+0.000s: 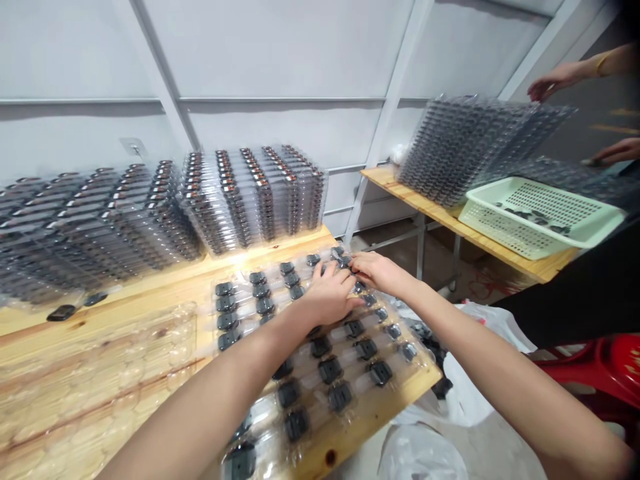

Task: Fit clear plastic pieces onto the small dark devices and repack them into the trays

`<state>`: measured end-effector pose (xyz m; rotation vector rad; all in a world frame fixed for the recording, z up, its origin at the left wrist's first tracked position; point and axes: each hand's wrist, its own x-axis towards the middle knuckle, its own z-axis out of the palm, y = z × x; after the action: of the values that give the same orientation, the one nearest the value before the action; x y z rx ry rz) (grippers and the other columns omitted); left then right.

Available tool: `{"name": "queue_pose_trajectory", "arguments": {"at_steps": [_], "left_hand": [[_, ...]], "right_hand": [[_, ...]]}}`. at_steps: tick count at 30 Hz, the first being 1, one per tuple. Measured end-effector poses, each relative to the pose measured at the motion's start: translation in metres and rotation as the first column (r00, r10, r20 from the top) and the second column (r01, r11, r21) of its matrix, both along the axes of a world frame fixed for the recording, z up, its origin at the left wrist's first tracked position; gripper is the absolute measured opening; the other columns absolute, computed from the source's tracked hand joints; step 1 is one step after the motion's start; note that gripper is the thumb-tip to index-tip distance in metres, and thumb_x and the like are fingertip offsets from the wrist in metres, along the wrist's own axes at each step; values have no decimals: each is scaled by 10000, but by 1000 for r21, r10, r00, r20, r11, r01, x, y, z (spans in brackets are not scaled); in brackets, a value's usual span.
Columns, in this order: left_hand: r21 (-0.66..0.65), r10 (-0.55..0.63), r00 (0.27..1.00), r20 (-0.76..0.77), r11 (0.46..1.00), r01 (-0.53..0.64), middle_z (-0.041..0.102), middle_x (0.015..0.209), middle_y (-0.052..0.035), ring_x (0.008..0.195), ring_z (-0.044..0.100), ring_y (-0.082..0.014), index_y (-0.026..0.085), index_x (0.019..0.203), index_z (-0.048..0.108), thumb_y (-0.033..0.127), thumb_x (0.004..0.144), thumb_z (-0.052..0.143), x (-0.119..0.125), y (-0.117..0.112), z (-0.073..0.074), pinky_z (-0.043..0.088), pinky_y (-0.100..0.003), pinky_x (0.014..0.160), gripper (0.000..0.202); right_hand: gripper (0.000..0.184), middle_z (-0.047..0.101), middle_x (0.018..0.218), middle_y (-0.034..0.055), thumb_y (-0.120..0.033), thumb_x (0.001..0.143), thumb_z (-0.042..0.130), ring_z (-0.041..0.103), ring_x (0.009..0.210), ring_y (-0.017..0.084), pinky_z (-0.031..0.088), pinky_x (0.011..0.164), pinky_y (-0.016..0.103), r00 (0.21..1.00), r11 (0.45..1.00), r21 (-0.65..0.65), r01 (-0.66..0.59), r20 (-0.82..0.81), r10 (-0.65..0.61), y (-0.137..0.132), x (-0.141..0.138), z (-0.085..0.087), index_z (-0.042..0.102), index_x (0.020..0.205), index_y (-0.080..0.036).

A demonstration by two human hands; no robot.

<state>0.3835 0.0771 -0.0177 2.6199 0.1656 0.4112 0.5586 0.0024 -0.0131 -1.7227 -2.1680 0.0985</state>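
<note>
A clear plastic tray (305, 347) with rows of small black plastic parts (330, 370) lies on the wooden table in front of me. My left hand (330, 293) rests over the far middle of the tray, fingers apart and touching the parts there. At the far right corner, my right hand (377, 270) has its fingertips pressed together beside a black part (340, 255). Whatever lies between those fingertips is too small and hidden to make out.
Tall stacks of filled clear trays (255, 200) stand along the back. Two loose black pieces (61, 313) lie left, near an unfilled clear tray (100, 380). On the right table are more stacks (465, 147), a pale green basket (540, 247) and a co-worker's hands (557, 80). A red stool (610, 363) stands below.
</note>
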Motion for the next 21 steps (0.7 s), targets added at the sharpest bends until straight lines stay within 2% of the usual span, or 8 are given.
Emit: {"name": "queue_pose_trajectory", "arguments": {"at_steps": [5, 12, 16, 21], "left_hand": [[-145, 13, 999, 52, 989, -5, 554, 1081, -102, 1193, 304, -342, 210, 960, 586, 392, 743, 562, 3, 0, 0, 33, -569, 1007, 284], [-91, 12, 1000, -17, 996, -14, 553, 1066, -129, 1171, 334, -378, 177, 948, 597, 411, 759, 542, 2, -1, 9, 62, -613, 980, 306], [-70, -1, 997, 83, 997, 7, 539, 1083, -141, 1199, 313, -373, 168, 925, 606, 356, 743, 590, -30, -9, 29, 70, -592, 1002, 262], [104, -6, 1000, 21, 995, 3, 547, 1065, -149, 1163, 347, -352, 154, 975, 591, 384, 812, 492, -105, -30, 65, 142, -569, 1002, 299]], "right_hand": [[151, 563, 906, 120, -165, 833, 438, 494, 945, 204, 401, 864, 356, 999, 997, 70, -20, 34, 18, -3, -2, -4, 566, 761, -132], [183, 561, 832, 118, -153, 842, 407, 509, 870, 191, 436, 792, 330, 997, 996, 88, -22, 79, 15, -3, -2, -10, 560, 747, -119], [162, 562, 828, 109, -141, 817, 431, 519, 856, 183, 439, 794, 319, 994, 995, 99, 0, 109, -11, -4, -6, -6, 570, 736, -127], [170, 572, 901, 116, -168, 807, 436, 516, 908, 190, 442, 822, 311, 986, 988, 153, 29, 155, -53, -3, -11, 5, 587, 740, -129]]}}
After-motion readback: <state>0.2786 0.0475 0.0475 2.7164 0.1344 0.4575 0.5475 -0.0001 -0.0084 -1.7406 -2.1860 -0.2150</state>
